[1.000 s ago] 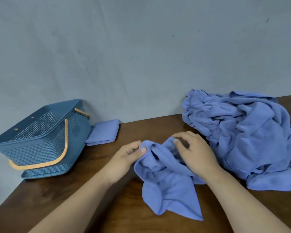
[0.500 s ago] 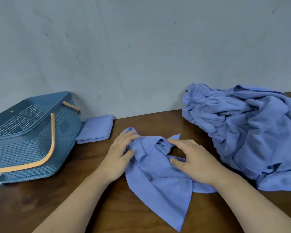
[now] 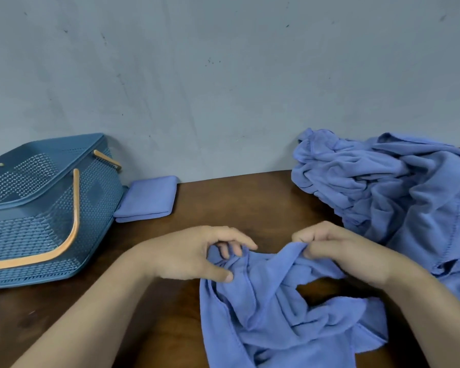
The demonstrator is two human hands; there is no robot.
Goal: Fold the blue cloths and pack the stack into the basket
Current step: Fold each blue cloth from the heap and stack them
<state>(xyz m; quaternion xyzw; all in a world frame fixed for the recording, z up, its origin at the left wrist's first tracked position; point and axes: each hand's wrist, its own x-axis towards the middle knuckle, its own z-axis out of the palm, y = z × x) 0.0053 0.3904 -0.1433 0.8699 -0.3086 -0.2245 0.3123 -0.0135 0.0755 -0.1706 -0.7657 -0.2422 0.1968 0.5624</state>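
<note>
**Both hands gripping a crumpled cloth**

The loose blue cloth (image 3: 274,309) is lying bunched on the table (image 3: 237,203), its top edge pinched by left hand (image 3: 194,254) and right hand (image 3: 340,254) fingers. Unfolded pile (image 3: 398,192) is crowding the right; folded cloth (image 3: 148,199) is touching the basket (image 3: 45,208) (tilted, empty-looking).

Crumpled blue cloth (image 3: 271,309) lies front-centre, heaped cloths (image 3: 398,197) right, folded cloth (image 3: 149,197) touching the basket (image 3: 37,208).
</note>
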